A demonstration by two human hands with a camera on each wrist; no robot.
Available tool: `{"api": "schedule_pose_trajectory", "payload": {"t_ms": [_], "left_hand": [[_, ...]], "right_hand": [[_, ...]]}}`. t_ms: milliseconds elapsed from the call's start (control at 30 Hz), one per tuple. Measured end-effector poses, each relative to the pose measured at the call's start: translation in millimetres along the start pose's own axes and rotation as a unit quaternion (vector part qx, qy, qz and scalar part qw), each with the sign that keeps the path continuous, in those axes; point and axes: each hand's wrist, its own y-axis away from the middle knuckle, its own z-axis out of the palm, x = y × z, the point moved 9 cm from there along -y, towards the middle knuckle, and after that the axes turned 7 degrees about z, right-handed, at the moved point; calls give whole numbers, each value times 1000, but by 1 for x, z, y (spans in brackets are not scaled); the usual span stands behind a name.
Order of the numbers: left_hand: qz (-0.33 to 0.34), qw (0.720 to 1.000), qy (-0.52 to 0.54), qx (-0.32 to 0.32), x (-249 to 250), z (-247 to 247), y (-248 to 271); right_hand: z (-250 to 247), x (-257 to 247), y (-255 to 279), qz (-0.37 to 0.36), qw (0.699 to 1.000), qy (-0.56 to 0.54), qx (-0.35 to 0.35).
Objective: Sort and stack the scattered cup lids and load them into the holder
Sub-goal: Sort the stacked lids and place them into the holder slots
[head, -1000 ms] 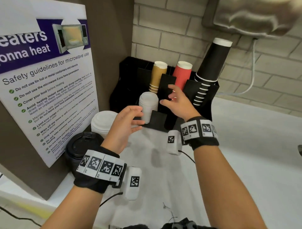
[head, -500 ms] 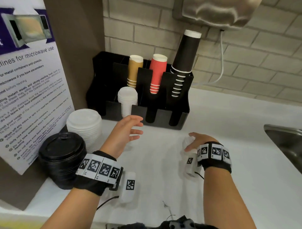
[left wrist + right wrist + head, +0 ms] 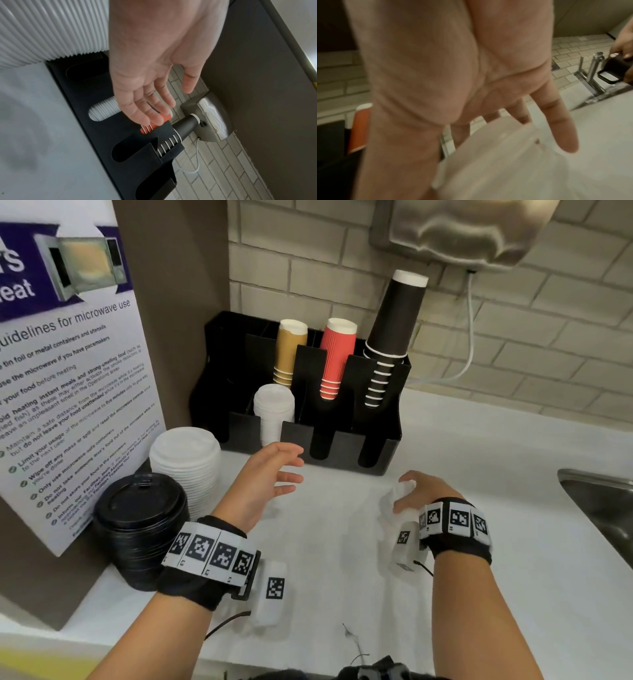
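Lids are split across several spots: a small white stack already sits in the holder, just ahead of the left hand; a tall white lid stack and a black lid stack stand on the tabletop to that hand's left. The left grip is released, fingers spread and holding nothing, hovering just short of the holder's front wall. The right hand curls over something pale and translucent low on the tabletop; the right wrist view is blurred, so whether it is a lid, a stack of clear lids or a wrapper is not certain.

The risks, as I judge them: if the right grip closes on only the top of that pale thing, the rest may slide off or scatter. A thin, slippery plastic edge could also buckle under a pinch. The tall white stack beside the left wrist looks easy to topple with a sideways sweep of the forearm, and it stands touching the black stack, so one knock could spill both. Loading the wrong size into a slot would jam against the holder's divider, and the tall black cups lean outward, near any hand reaching in.
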Motion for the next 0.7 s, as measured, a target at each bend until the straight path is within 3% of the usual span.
{"api": "schedule_pose_trajectory", "payload": {"t_ms": [100, 200, 300, 467, 700], "left_hand": [[17, 998, -44, -44, 1, 8, 0], [47, 986, -92, -130, 0, 28, 5], [81, 982, -71, -158, 3, 41, 8], [149, 979, -60, -126, 15, 36, 4], [150, 981, -65, -107, 16, 23, 1]], "right_hand": [[-9, -33, 16, -98, 992, -83, -6], [-2, -85, 53, -219, 958, -168, -73], [13, -122, 82, -287, 925, -213, -130], [21, -141, 94, -319, 890, -276, -173], [20, -145, 91, -327, 877, -301, -185]]}}
